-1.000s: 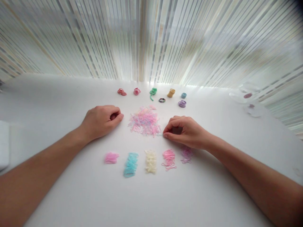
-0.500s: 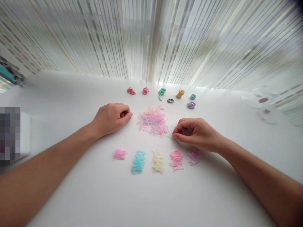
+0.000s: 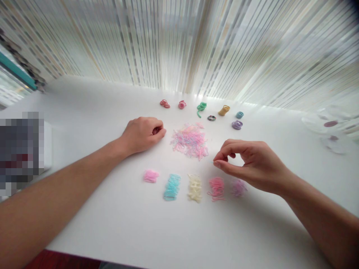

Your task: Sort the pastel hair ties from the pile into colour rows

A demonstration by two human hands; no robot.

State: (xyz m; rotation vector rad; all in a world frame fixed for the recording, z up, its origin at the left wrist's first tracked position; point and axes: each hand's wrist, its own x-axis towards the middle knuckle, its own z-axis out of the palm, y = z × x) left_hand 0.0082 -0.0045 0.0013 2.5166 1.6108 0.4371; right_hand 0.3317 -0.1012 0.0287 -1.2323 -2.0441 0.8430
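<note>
Skinny pale-blue rubber band (image 3: 211,162), mostly hidden, pinched in the right hand (image 3: 251,162) near a kinda messy heap of pastel pink-and-lilac rubber bands (image 3: 190,141).

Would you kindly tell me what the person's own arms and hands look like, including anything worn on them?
The left hand and right hand are both ungloved, with no visible rings. The left forearm and right forearm show no sleeve, watch or bracelet as far as the picture reaches. Small markings are too blurred to judge.
</note>
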